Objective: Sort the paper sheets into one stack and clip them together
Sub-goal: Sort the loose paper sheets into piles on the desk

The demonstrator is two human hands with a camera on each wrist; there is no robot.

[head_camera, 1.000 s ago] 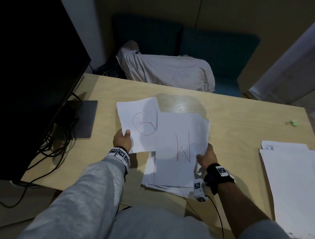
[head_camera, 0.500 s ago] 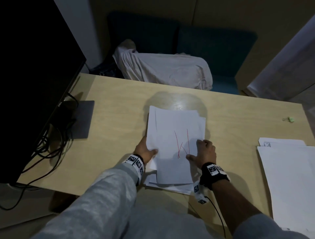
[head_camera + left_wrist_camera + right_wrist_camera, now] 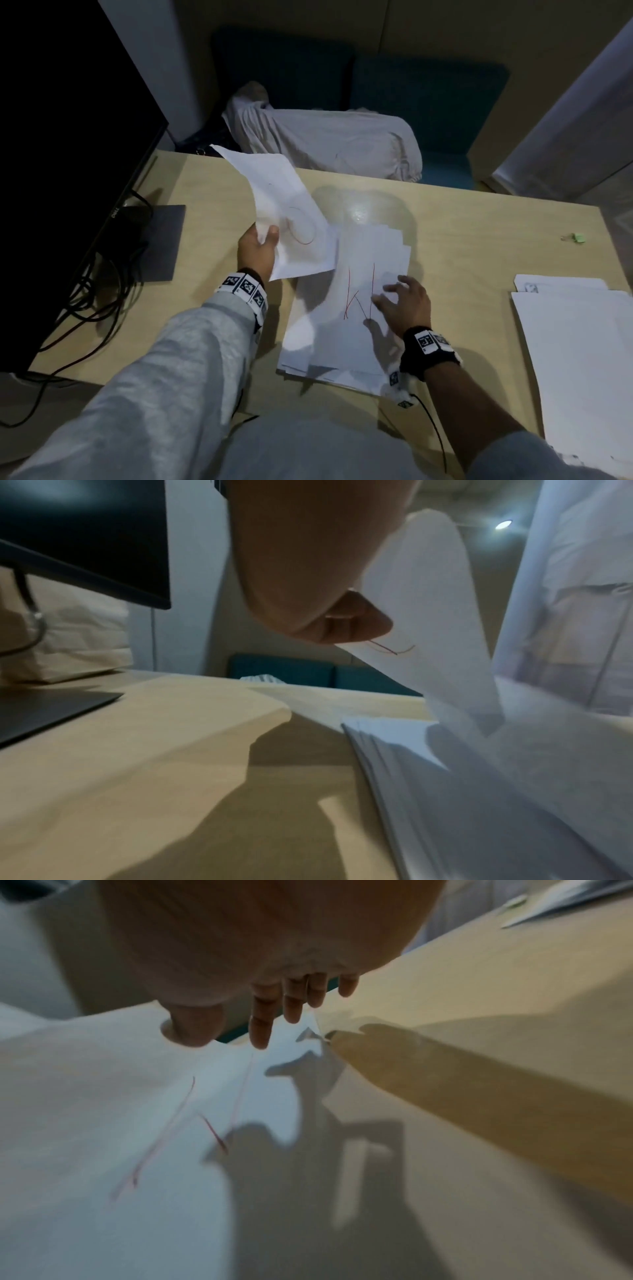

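A loose stack of white sheets (image 3: 329,329) lies mid-table, its top sheet marked with a red W (image 3: 359,294). My left hand (image 3: 258,246) pinches one sheet with a red letter (image 3: 287,219) and holds it up, curled, to the left of and above the stack. The same lifted sheet (image 3: 431,610) shows in the left wrist view above the stack's edge (image 3: 394,756). With fingers spread, my right hand (image 3: 400,301) hovers over or lightly touches the stack's right part. In the right wrist view the fingers (image 3: 260,1020) point down at the top sheet (image 3: 137,1123). A small green clip (image 3: 579,237) lies far right.
A dark monitor (image 3: 61,144) with its base (image 3: 161,246) and cables stands at the left. A second pile of white sheets (image 3: 582,359) lies at the right table edge. Behind the wooden table (image 3: 479,246) is a teal sofa with a grey cloth bundle (image 3: 322,144).
My left hand has pulled one sheet out from the stack and raised it up to the left. My right hand has lifted its fingers and spread them over the top sheet.
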